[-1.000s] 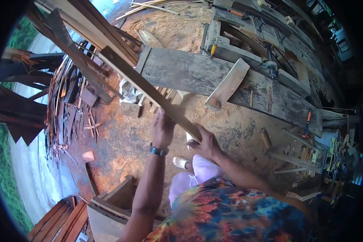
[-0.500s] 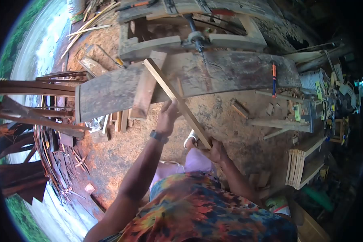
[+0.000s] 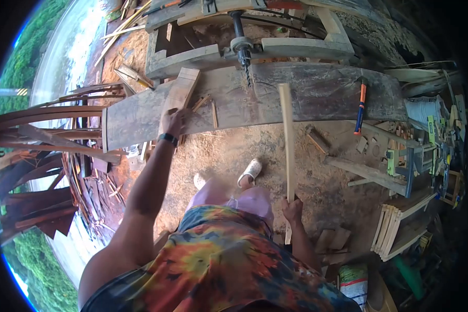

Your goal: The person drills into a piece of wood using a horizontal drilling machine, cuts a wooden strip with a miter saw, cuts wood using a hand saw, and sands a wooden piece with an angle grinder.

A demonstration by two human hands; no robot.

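My right hand (image 3: 293, 209) is closed around the lower part of a long, narrow wooden strip (image 3: 287, 140), which stands nearly straight up the view. My left hand (image 3: 174, 121), with a dark band at its wrist, grips the near end of a flat wooden board (image 3: 183, 86) lying across the bench plank (image 3: 322, 93). Its fingers curl over the board and are partly hidden. Small wood offcuts (image 3: 215, 114) lie just right of that hand. Beyond them, a drill bit (image 3: 247, 75) in a chuck points toward me over the plank.
An orange and blue tool (image 3: 360, 109) rests on the plank's right part. Stacked wooden frames (image 3: 395, 223) stand at the right, and scrap wood lies at left. A short block (image 3: 317, 141) lies on the sawdust-covered floor near my shoes (image 3: 250, 170).
My left hand has let go of the strip and moved left onto the board. In my right hand, the strip has swung from a slant to nearly upright in view. The camera view has shifted.
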